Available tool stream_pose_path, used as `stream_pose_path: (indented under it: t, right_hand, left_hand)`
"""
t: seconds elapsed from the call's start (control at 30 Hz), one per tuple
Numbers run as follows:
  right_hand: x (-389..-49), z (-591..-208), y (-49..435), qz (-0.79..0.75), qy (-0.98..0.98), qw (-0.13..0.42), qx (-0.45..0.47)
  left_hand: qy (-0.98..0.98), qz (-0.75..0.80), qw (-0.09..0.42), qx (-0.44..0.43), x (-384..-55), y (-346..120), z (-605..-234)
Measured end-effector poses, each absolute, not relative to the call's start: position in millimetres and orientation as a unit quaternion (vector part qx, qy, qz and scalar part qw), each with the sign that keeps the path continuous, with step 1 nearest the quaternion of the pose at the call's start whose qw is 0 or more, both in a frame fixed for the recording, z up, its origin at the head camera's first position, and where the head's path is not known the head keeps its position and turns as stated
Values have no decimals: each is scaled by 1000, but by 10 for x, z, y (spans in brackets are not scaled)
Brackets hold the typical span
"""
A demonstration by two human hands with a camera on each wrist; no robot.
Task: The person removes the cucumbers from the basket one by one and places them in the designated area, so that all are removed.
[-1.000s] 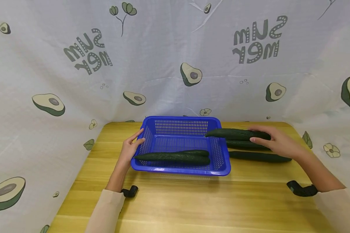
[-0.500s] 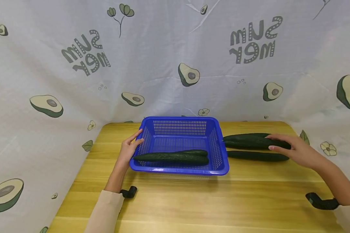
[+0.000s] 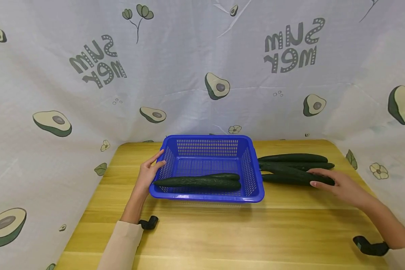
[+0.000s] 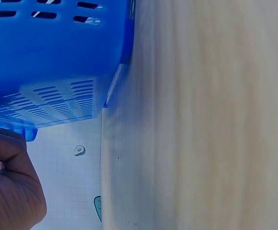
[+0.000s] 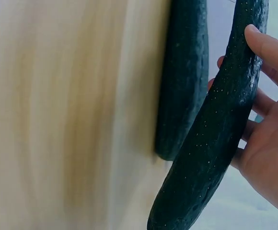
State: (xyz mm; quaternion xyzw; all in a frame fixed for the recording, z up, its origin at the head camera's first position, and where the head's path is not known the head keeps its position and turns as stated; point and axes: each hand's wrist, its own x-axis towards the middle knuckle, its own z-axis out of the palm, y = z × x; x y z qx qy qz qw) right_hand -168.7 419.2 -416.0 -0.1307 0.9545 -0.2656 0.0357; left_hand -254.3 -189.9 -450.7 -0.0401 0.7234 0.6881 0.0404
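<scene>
In the head view my left hand [image 3: 147,173] grips the left rim of a blue plastic basket [image 3: 207,199], thumb inside the wall. Two dark green cucumbers [image 3: 197,182] lie along the basket's near side. To the basket's right, my right hand [image 3: 342,185] holds a cucumber [image 5: 211,129], thumb on one side and fingers on the other. That cucumber slants over a front cucumber [image 3: 271,179], whose right part is hidden beneath it. Behind them lie a middle cucumber [image 3: 312,165] and a back cucumber [image 3: 293,158]. Their left ends reach the basket's right wall.
Everything stands on a light wooden table [image 3: 222,236]. A pale curtain [image 3: 185,75] printed with avocados hangs behind and along both sides. Black wrist cameras [image 3: 369,246] are strapped on both forearms.
My right hand has moved right, then slightly toward me, with the cucumber. Its tip has come off the basket's right rim and is lower. The left hand has kept its grip.
</scene>
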Motion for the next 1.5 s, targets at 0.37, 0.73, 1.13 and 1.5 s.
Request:
stream_pose_path:
  t: [0.37,0.73,1.13,1.5]
  right_hand:
    - [-1643,-4330,4185,-241,961,39,-131]
    - [-1677,-4373,4089,-236,961,36,-140]
    - [-1785,-4471,4045,-201,962,-27,-182]
    - [-1807,-4543,4025,-181,966,-32,-181]
  left_hand:
    - [722,690,38,-32,-2547,-1906,-4521]
    - [724,688,29,-34,-2545,-1913,-4509]
    - [721,691,34,-38,-2546,-1920,-4524]
    - [723,689,37,-39,-2543,-1909,-4526]
